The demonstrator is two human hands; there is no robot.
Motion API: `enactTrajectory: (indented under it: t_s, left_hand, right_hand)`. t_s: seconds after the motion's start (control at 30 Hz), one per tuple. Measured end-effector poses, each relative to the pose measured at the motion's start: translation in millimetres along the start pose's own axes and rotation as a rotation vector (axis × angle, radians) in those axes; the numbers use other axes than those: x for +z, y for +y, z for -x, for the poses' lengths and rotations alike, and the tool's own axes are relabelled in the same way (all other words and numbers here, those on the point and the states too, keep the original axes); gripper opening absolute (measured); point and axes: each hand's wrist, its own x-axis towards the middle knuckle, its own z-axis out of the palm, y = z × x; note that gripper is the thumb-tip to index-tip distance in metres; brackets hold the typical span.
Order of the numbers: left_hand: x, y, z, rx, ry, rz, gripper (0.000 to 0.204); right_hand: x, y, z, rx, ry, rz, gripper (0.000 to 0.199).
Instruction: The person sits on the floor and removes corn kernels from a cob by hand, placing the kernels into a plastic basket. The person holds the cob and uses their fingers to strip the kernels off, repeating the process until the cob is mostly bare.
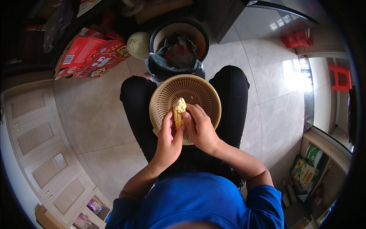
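Observation:
A short ear of corn [179,113], pale yellow with kernels on it, stands tilted upward between my hands. My left hand [170,139] is closed around its lower left side. On its right side my right hand [200,128] grips it, with the thumb pressed on the kernels. Beneath both hands, between my knees, sits a round beige plastic basket [218,105] with slotted walls. A few small pale bits seem to lie on its bottom; they are too small to make out well.
Beyond the basket stands a trash bin [207,38] with a dark bag [154,65] folded over its rim. A pale green round melon or gourd [138,45] and a red cardboard box [91,55] are at its left. Cabinets [38,137] line the left; a red stool [340,78] stands far right.

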Motion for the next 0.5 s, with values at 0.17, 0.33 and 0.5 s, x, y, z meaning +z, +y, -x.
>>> enactTrajectory:
  t_s: [0.17,0.33,0.5]
  left_hand:
    - [-11.8,1.3,-8.5,-0.189,-0.013,0.478,0.051]
    - [-23.4,9.1,-13.5,-0.403,-0.076,0.816,0.041]
    - [-22.9,6.8,-12.7,-0.362,-0.082,0.737,0.04]
  right_hand:
    - [-8.5,10.3,-5.2,0.147,-0.051,-0.42,0.024]
    - [-25.1,5.7,-7.8,0.3,-0.041,-0.489,0.015]
    - [-27.6,9.8,-4.6,0.208,-0.149,-0.577,0.016]
